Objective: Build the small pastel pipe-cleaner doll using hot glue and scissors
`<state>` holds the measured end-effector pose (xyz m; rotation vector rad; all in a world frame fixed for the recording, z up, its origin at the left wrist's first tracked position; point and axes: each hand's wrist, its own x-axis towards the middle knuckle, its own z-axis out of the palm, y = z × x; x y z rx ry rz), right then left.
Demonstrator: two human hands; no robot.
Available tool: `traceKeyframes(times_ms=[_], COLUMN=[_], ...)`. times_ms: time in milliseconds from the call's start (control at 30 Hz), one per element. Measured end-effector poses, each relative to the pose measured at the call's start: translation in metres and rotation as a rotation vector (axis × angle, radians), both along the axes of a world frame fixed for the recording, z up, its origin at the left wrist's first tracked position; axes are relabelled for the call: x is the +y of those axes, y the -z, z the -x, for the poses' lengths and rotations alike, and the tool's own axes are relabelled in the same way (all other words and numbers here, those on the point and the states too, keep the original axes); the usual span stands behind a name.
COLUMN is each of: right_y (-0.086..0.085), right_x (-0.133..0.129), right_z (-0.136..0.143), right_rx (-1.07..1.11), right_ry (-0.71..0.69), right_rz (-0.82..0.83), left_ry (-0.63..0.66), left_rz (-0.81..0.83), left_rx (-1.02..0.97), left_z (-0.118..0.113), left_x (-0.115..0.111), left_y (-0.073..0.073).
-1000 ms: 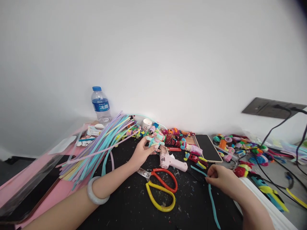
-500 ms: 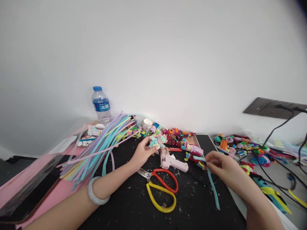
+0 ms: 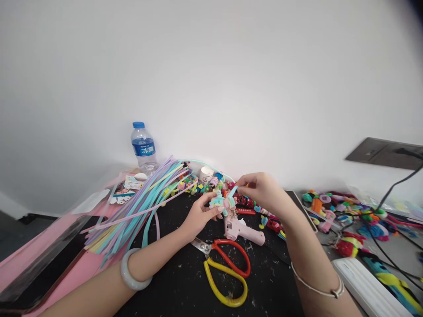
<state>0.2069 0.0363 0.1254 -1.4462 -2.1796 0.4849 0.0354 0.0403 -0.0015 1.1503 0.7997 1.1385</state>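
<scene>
Between its thumb and fingers, my left hand (image 3: 200,215) holds a small pastel pipe-cleaner figure (image 3: 220,202) in pale blue, pink and yellow. My right hand (image 3: 261,189) is closed in a pinch on a light-blue pipe cleaner (image 3: 233,191) at the figure's upper right; most of that strip is hidden. Just below the figure lies a pink hot glue gun (image 3: 244,232) with a dirty, crusted nozzle. Nearer to me are scissors (image 3: 206,250) with one red and one yellow handle, lying on the black work surface (image 3: 178,286).
A bundle of pastel pipe cleaners (image 3: 142,202) spreads at the left, with a water bottle (image 3: 144,149) behind it. Colourful pipe-cleaner pieces (image 3: 330,209) are heaped at the right, near dark cables and a white power strip (image 3: 366,284). A white cup (image 3: 206,175) stands by the wall.
My right hand has moved left and up from the right side, bringing the blue pipe cleaner to the figure. My left hand still holds the figure. The view has shifted slightly.
</scene>
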Motion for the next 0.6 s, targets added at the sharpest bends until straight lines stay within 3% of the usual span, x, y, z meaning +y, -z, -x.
traceKeyframes(times_ms=[167,400,600], right_y=[0.016,0.004,0.008], right_x=[0.010,0.008,0.019], right_z=[0.004,-0.018,-0.015], right_rx=[-0.171,-0.183,-0.116], right_ry=[-0.030,-0.158,0.001], right_rz=[-0.101,-0.025,0.030], left_ry=[0.004,0.014,0.025], left_rz=[0.035,0.078,0.085], left_rx=[-0.030,-0.055,-0.072], left_z=[0.000,-0.001,-0.001], left_x=[0.001,0.002,0.003], left_y=[0.004,0.007,0.009])
